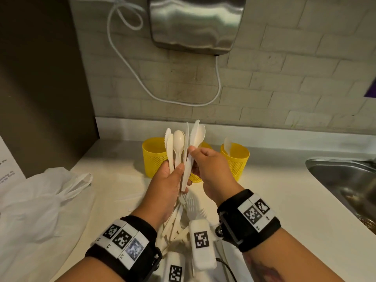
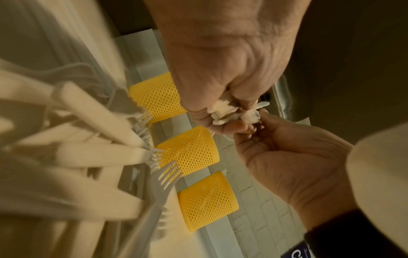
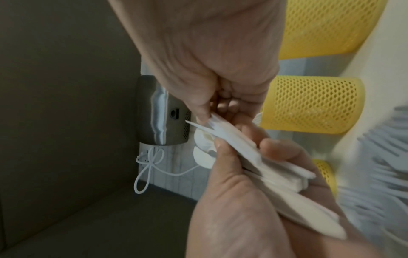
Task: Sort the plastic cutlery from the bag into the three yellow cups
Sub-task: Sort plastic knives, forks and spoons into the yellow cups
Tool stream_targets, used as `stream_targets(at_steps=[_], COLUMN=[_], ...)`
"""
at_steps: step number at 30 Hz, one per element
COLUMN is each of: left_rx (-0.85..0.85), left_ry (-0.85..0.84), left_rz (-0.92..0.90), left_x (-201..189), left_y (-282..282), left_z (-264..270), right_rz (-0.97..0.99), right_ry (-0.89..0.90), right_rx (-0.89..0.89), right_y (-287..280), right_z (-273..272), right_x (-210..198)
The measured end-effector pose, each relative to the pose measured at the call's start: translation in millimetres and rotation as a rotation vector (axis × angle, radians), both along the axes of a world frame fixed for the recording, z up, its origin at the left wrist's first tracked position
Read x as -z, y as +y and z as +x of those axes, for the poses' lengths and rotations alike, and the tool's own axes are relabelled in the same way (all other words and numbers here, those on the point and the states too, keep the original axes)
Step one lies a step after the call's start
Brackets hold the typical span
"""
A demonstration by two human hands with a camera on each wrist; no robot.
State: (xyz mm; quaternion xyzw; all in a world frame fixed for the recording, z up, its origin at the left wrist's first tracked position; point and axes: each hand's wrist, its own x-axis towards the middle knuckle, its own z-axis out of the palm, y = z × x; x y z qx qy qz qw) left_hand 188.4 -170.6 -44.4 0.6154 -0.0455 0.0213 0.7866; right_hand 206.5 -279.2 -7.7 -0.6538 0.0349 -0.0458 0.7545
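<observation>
The left hand has its fingers and thumb curled round a fanned bundle of cutlery: smooth, matte, cream-white plastic, with a serrated knife at the left, an oval spoon bowl in the middle and flat tapered handles behind. The right hand pinches one white knife from that fan between thumb and fingertips, its pointed blade up and its flat handle slanting down across the left palm.

Just behind the hands, three yellow cups stand in a row on the pale surface, each a cylinder with a fine mesh wall. The left cup and right cup show clearly; the middle cup is mostly hidden by the hands. A white spoon stands in the right cup.

Below the wrists lies a loose heap of forks and handles, tines pointing toward the cups. To the left sits the crumpled, translucent white plastic bag. At the right edge is a steel sink, and on the brick-tiled wall hangs a brushed-metal hand dryer with a looped white cord.
</observation>
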Motion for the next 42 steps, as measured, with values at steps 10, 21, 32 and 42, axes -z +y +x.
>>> stream_targets(at_steps=[10,21,32,42], left_rx=[0.035,-0.011,0.073,0.12], left_ry=[0.026,-0.083,-0.094,0.018], left_rz=[-0.02,0.058,-0.211,-0.357], left_x=[1.0,8.6,-1.4,3.3], left_y=[4.2,3.3,-9.9,-8.2], left_z=[3.5,3.8,0.2,6.4], right_rz=[0.002,0.014,-0.805,-0.966], right_ry=[0.018,-0.17,-0.295,-0.234], right_rx=[-0.006,0.257,0.126,0.09], right_y=[-3.7,-21.1,15.1,20.2], right_z=[0.3,14.4,-3.8,-7.8], right_x=[-4.4,-30.9,-13.0,-9.0])
